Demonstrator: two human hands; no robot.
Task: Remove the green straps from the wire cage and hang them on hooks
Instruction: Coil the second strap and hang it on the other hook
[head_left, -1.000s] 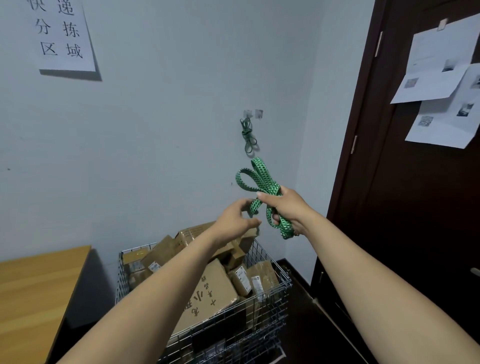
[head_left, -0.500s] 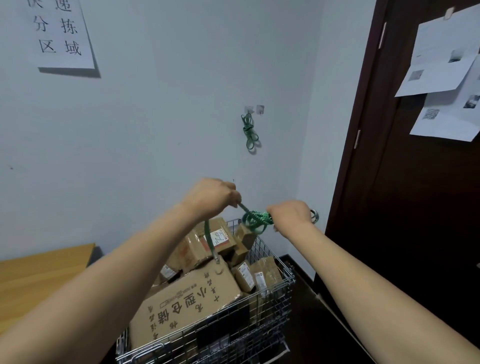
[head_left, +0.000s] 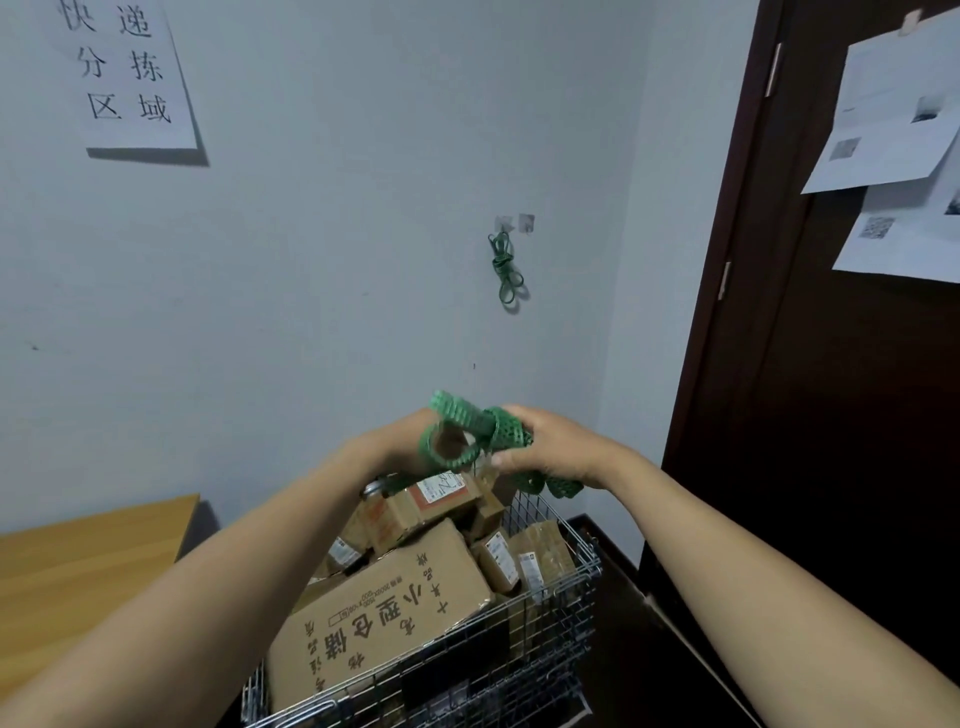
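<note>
Above the wire cage (head_left: 545, 618), both hands, now touching, grip the bunched-up green strap (head_left: 475, 434).

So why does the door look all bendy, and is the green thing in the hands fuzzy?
Head view: the wide-angle lens bows the door frame near the picture's edge. The green strap between left hand and right hand looks slightly soft, though its holes show. The paper sign casts a soft shadow below it.
</note>
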